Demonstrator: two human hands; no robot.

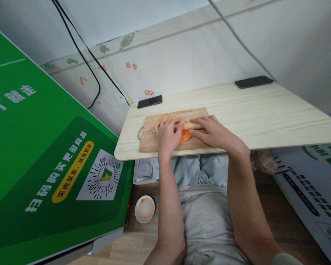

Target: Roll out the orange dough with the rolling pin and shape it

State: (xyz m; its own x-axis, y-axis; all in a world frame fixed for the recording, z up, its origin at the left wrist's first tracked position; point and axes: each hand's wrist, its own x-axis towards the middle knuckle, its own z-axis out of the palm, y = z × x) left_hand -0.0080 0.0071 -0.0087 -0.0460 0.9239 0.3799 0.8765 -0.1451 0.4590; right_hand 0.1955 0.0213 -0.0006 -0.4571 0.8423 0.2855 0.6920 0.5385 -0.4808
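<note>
A wooden rolling pin (pixel 192 126) lies across a flat piece of orange dough (pixel 185 137) on a wooden cutting board (pixel 149 141). My left hand (pixel 168 135) is closed over the pin's left part, its thumb toward the middle. From the other side, my right hand (pixel 213 131) grips the right part between thumb and fingers. Both palms hide the pin's ends. The dough shows below the pin, between the hands; its left part is covered by my left hand. Orange smears and pale flour-like specks mark the board behind my left fingers.
The pale table (pixel 264 114) stands against the wall. Near its back edge lie a black phone (pixel 149 101) and another dark phone-like slab (pixel 254 82). A metal handle (pixel 139 133) juts from the board's left. Below, a white bowl (pixel 145 209) stands beside a green panel (pixel 71 169).
</note>
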